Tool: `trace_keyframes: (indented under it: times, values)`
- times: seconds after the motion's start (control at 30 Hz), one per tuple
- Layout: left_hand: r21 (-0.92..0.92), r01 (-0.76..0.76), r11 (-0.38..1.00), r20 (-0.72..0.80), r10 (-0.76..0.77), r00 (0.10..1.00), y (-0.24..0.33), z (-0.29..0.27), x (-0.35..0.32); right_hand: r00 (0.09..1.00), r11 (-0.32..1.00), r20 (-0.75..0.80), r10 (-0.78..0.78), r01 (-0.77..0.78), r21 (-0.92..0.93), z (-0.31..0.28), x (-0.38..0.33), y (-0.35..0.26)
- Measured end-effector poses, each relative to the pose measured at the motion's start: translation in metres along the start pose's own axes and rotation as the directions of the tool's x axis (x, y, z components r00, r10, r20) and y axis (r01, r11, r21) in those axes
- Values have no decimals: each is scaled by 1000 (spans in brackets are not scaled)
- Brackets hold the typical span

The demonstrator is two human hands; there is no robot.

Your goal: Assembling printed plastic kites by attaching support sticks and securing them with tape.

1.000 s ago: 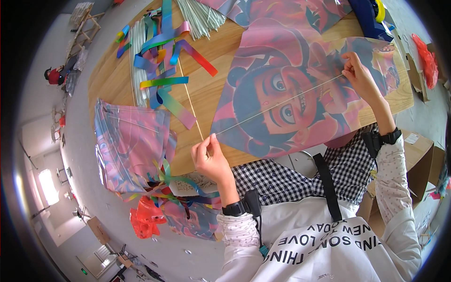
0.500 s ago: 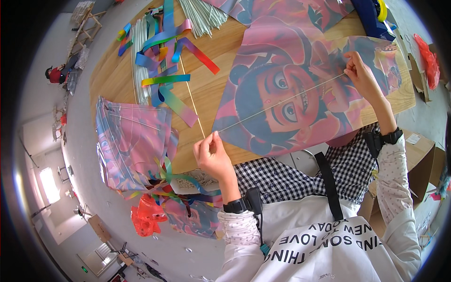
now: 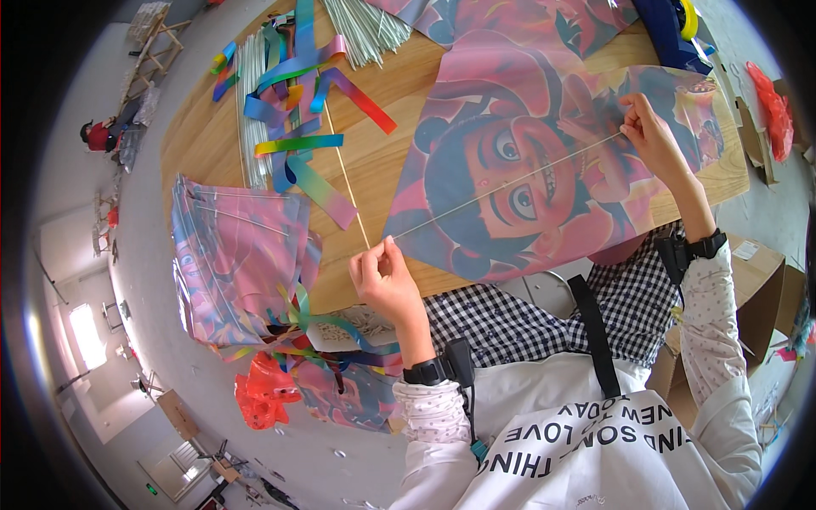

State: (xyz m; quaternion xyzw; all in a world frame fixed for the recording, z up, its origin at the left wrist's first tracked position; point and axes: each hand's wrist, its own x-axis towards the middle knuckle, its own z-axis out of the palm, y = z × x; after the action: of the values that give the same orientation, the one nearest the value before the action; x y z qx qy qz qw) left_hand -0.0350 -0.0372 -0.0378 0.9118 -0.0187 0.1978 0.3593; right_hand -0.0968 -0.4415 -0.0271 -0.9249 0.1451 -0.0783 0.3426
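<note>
Hands barely shift: our left hand (image 3: pixel 387 276) and right hand (image 3: pixel 650 132) stay pinched on the thin rod (image 3: pixel 510 183) across the kite (image 3: pixel 544 170).

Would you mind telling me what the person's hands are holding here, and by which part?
Both hold one thin pale rod lying across the printed kite sheet: the left hand pinches its near end, the right hand its far end.

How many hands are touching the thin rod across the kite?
2. The left hand pinches the rod at the kite's near-left corner; the right hand holds its far-right end.
</note>
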Motion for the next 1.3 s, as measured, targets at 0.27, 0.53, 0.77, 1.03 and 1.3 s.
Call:
trace_keyframes:
  times: [0.27, 0.53, 0.77, 1.03, 1.3]
  values:
    - [-18, 1, 1000, 37, 0, 999, -3, -2, 4, 1000, 999, -9, 30, -30, -10, -1, 1, -1]
    - [-45, 9, 999, 26, -7, 1000, -5, 0, 1, 998, 998, -9, 62, -63, -28, 2, 5, 2]
    - [-34, 7, 999, 21, -6, 1000, -2, 0, 0, 997, 997, -19, 77, -77, 18, 3, 4, 5]
    - [-48, 2, 999, -12, -2, 1000, -4, 2, 0, 993, 986, 1, 115, -115, 123, -1, 6, 13]
    - [-54, 20, 998, 10, -20, 1000, -8, 1, -1, 994, 986, -24, 104, -100, 131, 0, 5, 17]
